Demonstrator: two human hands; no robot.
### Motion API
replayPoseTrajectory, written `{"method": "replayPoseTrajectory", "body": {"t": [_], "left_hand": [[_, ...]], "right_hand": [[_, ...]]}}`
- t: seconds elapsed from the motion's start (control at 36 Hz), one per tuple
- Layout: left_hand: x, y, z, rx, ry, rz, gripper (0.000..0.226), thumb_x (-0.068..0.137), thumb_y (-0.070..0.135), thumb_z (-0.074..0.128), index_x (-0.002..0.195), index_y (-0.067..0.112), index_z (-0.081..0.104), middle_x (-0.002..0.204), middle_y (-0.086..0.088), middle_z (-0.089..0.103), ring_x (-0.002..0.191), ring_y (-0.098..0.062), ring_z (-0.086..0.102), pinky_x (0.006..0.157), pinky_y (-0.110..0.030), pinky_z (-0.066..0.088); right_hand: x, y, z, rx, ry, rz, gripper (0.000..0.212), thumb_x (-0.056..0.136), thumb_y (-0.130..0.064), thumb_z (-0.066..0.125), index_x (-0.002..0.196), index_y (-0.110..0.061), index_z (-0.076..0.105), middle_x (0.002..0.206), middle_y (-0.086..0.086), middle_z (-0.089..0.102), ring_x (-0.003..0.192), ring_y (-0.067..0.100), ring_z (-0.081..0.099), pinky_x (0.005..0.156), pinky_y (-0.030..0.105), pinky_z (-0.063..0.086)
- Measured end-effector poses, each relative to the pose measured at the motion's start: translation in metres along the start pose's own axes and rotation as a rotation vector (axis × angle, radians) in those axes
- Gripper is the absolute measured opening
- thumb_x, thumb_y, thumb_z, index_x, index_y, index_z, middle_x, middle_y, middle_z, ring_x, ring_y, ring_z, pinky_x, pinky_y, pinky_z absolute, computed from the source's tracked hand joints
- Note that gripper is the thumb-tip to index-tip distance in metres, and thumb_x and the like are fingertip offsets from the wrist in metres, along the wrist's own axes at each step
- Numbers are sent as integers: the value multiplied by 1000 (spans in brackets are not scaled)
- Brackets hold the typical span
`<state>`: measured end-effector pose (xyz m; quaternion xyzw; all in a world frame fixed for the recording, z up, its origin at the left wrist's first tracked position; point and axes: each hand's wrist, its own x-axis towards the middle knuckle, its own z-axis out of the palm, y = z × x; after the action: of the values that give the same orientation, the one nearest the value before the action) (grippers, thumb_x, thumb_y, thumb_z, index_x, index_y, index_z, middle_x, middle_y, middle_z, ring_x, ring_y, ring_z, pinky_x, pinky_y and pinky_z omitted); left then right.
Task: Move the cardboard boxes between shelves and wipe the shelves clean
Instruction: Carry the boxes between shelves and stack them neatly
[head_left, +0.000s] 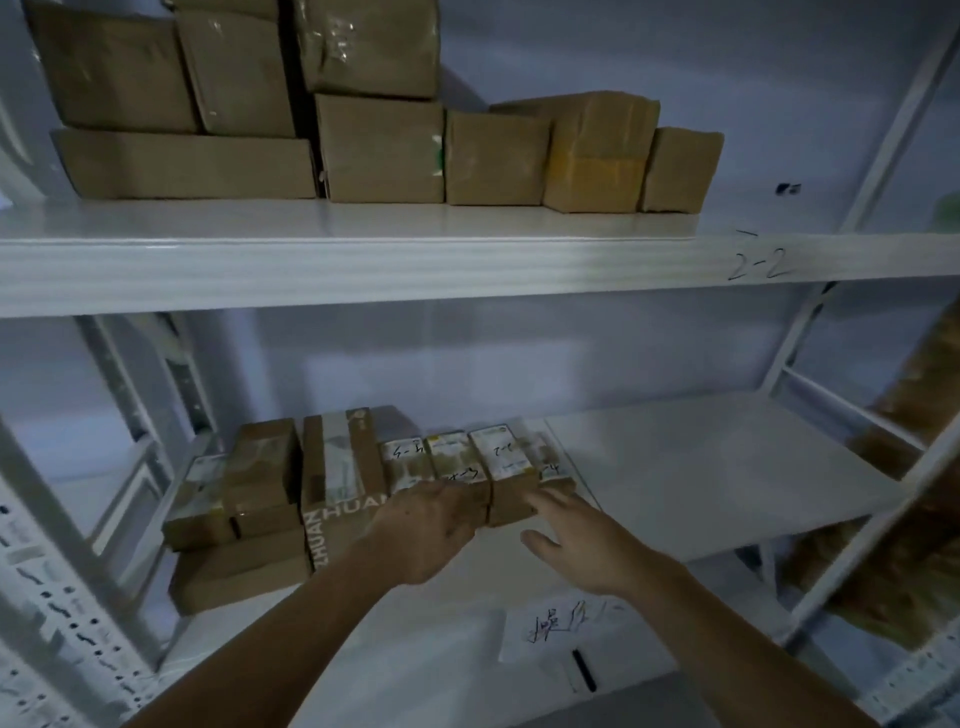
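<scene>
On the upper shelf (363, 270), marked "2-2" by hand at the right of its front edge, a row of plain cardboard boxes (382, 148) stands against the back wall, stacked two high toward the left and single toward the right; the right end of this shelf holds nothing. The lower shelf (727, 467) carries a second, smaller group of boxes at its left half. In that group, a tall box printed "ZHUAN" (337, 478) stands centre-left, with two brown boxes (262, 467) on a flat carton (239, 577) to its left. To its right sits a row of small labelled boxes (457, 457), their top labels bearing handwritten marks. A sheet of paper (558, 642) with handwriting lies at the front edge of the lower shelf, a dark pen-like item resting on it.

The left hand (431, 530) is curled over the near face of the small labelled boxes, fingers bent against them, gripping. The right hand (582, 540) is spread, fingers straight, fingertips touching the near corner of the rightmost small box (511, 467), thumb clear of it.
</scene>
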<state>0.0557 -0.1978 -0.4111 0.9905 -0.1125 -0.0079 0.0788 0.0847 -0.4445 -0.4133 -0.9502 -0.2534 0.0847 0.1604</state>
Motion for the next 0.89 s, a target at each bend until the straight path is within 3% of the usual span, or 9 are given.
{"method": "replayPoseTrajectory", "body": {"t": [0.11,0.25,0.36,0.47,0.58,0.69,0.72,0.81,0.89], "left_hand": [[43,-12,6,-16,-13,-21,102,72,68,-1,155,24,38,160,-4,40,139,-29,47,110,-40,42],[89,-30,22,-3,-52,-15,71,97,60,34,159,25,28,161,-5,38,145,-29,39,117,-44,33],[111,-37,30,-44,-9,-33,91,80,73,4,150,30,43,155,2,47,140,-22,45,114,-37,36],[127,-47,42,-48,32,-46,79,87,68,10,142,30,52,148,5,54,133,-18,53,108,-35,42],[137,-52,51,-52,34,-90,70,91,64,14,136,28,54,141,4,59,127,-19,56,104,-37,45],[140,-53,60,-66,39,-163,71,92,66,14,131,24,56,135,2,62,121,-20,58,100,-41,48],[139,-52,60,-73,48,-172,70,93,65,15,130,23,57,134,2,62,120,-21,59,100,-42,48],[136,-48,64,-65,81,-196,62,96,59,20,122,20,61,123,0,65,112,-21,62,95,-39,48],[136,-46,67,-73,81,-232,60,96,58,18,119,21,59,122,1,64,113,-22,60,97,-40,47]], "right_hand": [[47,19,-5,6,-8,-20,59,103,-50,44,157,-30,31,163,-10,29,141,15,42,112,38,40],[104,42,-9,-34,-12,36,59,103,-47,46,157,-24,33,162,-3,32,142,23,40,111,40,41],[145,55,1,39,30,72,55,101,-48,49,149,-23,44,152,-1,43,133,23,47,105,39,46],[180,64,17,11,59,74,59,100,-47,55,151,-18,44,152,6,44,138,30,42,113,42,39],[211,74,34,-28,30,79,67,100,-55,50,156,-22,36,163,9,31,148,31,31,122,45,26],[232,75,46,-45,-24,91,61,105,-33,49,160,-23,25,169,6,15,154,24,20,121,37,20],[235,73,49,-22,-40,98,64,104,-36,50,161,-22,24,169,6,14,154,24,20,120,36,23],[236,68,56,67,-25,131,89,89,-73,49,158,-22,26,166,6,20,147,30,32,113,42,37],[237,75,64,37,-7,109,88,91,-72,50,158,-21,24,166,10,15,147,35,27,113,45,37]]}}
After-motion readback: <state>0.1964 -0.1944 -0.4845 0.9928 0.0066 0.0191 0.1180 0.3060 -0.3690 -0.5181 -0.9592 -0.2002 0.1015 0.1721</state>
